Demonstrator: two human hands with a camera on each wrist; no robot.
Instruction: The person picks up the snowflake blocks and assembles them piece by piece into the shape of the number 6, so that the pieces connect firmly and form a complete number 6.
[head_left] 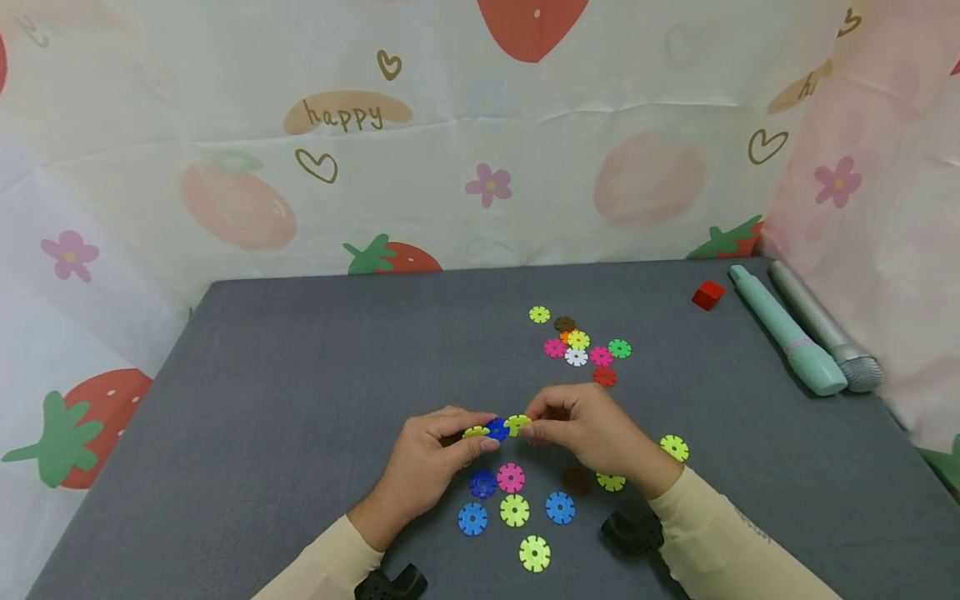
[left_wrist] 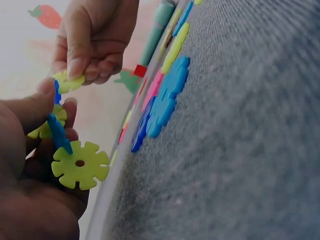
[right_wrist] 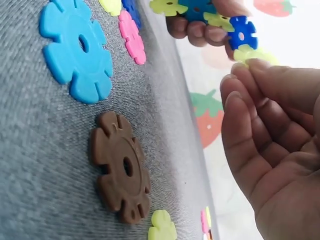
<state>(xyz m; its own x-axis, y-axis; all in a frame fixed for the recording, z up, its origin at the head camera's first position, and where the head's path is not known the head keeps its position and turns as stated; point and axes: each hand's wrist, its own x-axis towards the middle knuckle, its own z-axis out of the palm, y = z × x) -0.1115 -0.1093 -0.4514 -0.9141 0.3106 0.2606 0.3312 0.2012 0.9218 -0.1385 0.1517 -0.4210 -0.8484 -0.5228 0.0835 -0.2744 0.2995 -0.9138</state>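
Note:
Both hands meet over the grey table at a short chain of notched plastic discs, yellow and blue by turns. My left hand grips the chain with thumb and fingers around its middle. In the left wrist view a yellow disc hangs at the near end, slotted into a blue disc. My right hand pinches the yellow disc at the other end between thumb and index finger. That disc meets the dark blue disc edge to edge. The left fingers partly hide the chain's middle.
Loose discs lie just below the hands, among them a pink disc, a light blue disc and a brown disc. Farther back is a mixed cluster with a green disc. A red cube, teal microphone and silver microphone lie back right.

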